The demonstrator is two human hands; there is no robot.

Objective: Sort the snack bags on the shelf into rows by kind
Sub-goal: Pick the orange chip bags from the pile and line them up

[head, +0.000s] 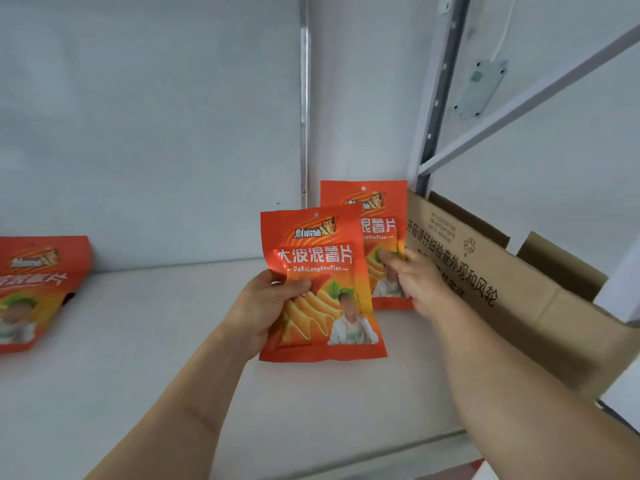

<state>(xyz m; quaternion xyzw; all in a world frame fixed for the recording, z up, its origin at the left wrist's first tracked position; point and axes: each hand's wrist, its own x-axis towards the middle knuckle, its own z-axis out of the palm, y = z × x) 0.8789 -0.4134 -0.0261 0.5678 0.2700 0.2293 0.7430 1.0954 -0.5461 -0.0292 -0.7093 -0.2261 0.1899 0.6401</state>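
Note:
Two orange-red snack bags of the same kind are held upright over the white shelf (138,341). My left hand (266,306) grips the front bag (322,285) at its left edge, thumb across its face. Behind and to the right, my right hand (419,282) pinches the rear bag (374,216) by its right side; the front bag covers the rear bag's lower left. A third bag (34,289) of the same kind stands at the far left of the shelf, cut off by the frame edge.
An open cardboard box (502,289) with printed text stands at the right, its flaps up, close beside my right hand. The white back wall (156,133) has a metal upright (304,98). A grey shelf frame (519,105) rises at the upper right.

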